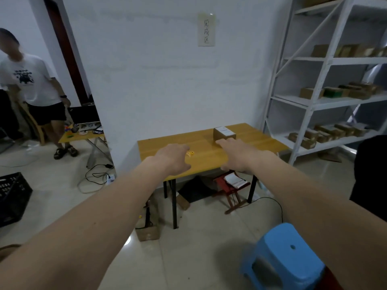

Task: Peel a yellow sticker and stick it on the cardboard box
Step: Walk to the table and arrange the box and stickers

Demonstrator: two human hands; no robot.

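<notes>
A small cardboard box (224, 133) with a white label on top stands near the back right of the yellow wooden table (251, 143). A small yellow sticker piece (190, 153) lies on the table's middle. My left hand (173, 159) stretches out palm down, its fingertips just left of the sticker, holding nothing. My right hand (235, 152) also reaches forward palm down, its fingertips in front of the box's near side; contact cannot be made out. Both hands are empty with fingers extended.
White metal shelving (326, 63) with several cardboard boxes stands at the right. A blue plastic stool (282, 260) is near my right arm. A red stool (232, 185) and cables lie under the table. A person (35, 84) stands at the left, by a black crate (12, 195).
</notes>
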